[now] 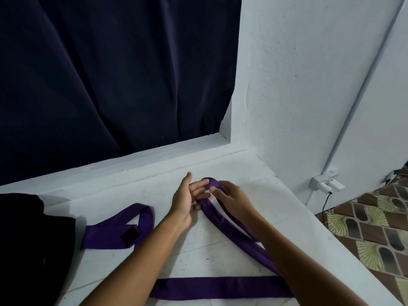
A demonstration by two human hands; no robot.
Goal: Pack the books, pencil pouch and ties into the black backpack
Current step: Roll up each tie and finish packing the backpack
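A long purple tie (223, 286) lies on the white surface (198, 250), its band running across the front and doubling back up to a loop at the far middle. My left hand (185, 202) and my right hand (234, 198) both pinch that loop, fingers wrapped in the purple cloth. A second purple tie (103, 236), folded, with a black label, lies flat to the left of my left forearm. The black backpack (31, 244) sits at the left edge, only partly in view. No books or pencil pouch are in sight.
A dark navy curtain (110, 74) hangs behind a white ledge (132, 160). White wall (298, 85) rises on the right, with a white socket and plugged black cable (326, 184). Patterned floor tiles (375, 228) lie beyond the surface's right edge.
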